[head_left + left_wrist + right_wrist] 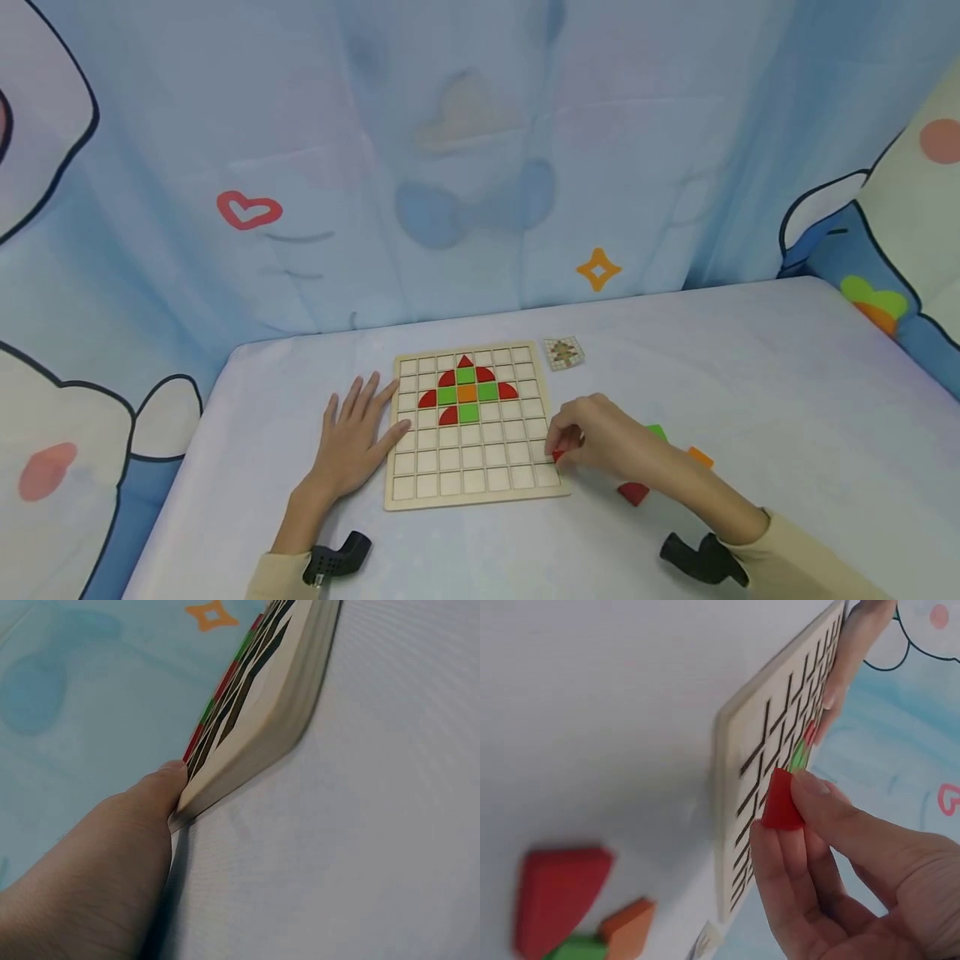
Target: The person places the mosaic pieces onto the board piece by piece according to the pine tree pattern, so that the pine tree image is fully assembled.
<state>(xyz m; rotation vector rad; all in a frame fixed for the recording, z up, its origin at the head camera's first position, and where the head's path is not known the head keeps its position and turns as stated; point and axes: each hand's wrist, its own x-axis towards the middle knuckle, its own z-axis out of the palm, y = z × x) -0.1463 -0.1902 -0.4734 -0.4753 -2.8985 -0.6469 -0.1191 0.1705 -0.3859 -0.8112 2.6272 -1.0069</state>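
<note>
A square wooden grid board [442, 484] lies on the table, with red, green and orange tiles set in its upper cells in a tree-like figure. Spread fingers of the left hand [351, 446] rest along the board's left edge, the thumb on its rim, as the left wrist view also shows. Over the board's lower right edge, the right hand [600, 433] pinches a red tile [782, 801] with a curved side between thumb and fingers. Below the right forearm lies another red tile [633, 493]; a green tile [657, 432] and an orange tile [701, 457] are partly hidden behind it.
A small card with a grid pattern [563, 353] lies at the board's upper right corner. The white tablecloth [787, 392] reaches back to a blue printed curtain [480, 167]. Black wrist mounts [341, 557] sit at both sleeves.
</note>
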